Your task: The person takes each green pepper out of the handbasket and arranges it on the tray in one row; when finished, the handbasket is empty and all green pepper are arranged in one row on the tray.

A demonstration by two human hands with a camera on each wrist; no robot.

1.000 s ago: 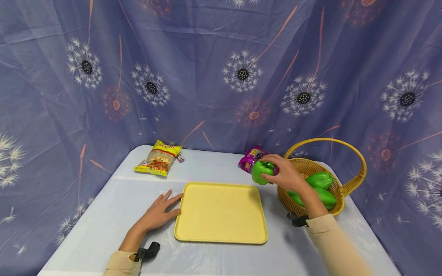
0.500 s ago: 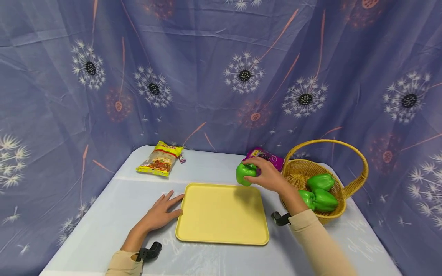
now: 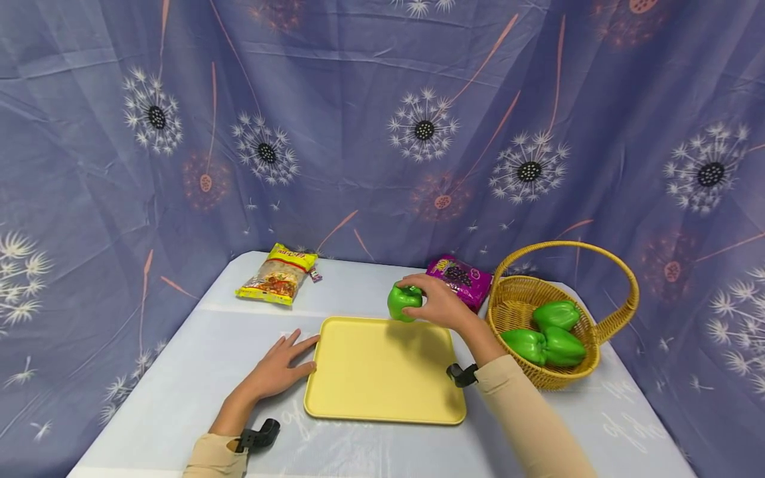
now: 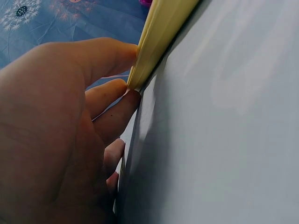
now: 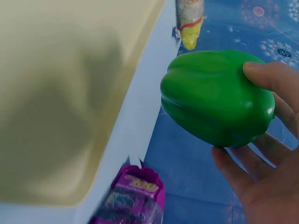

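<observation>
A green bell pepper [image 3: 403, 303] is held in my right hand [image 3: 439, 302], over the far edge of the yellow tray [image 3: 382, 372]. In the right wrist view the thumb and fingers grip the stem end of the pepper [image 5: 215, 98], and its lobed bottom faces away from the palm. The tray has a low raised rim and lies flat, with a shadow cast across its right half. My left hand [image 3: 275, 368] rests at the tray's left side, fingers spread. In the left wrist view its thumb and fingertips touch the tray's edge [image 4: 149, 51] without curling round it.
A wicker basket [image 3: 520, 299] with a tall handle stands on the right, several green peppers [image 3: 558, 345] inside. Behind my right hand lies a purple grape-print packet [image 3: 463, 279]. A yellow food bag [image 3: 277, 275] lies at the back left, a tiny packet [image 3: 315, 275] beside it.
My right hand has carried the green bell pepper leftward, from beside the basket to above the tray's far edge. The purple packet shows more fully. My left hand stays at the tray.
</observation>
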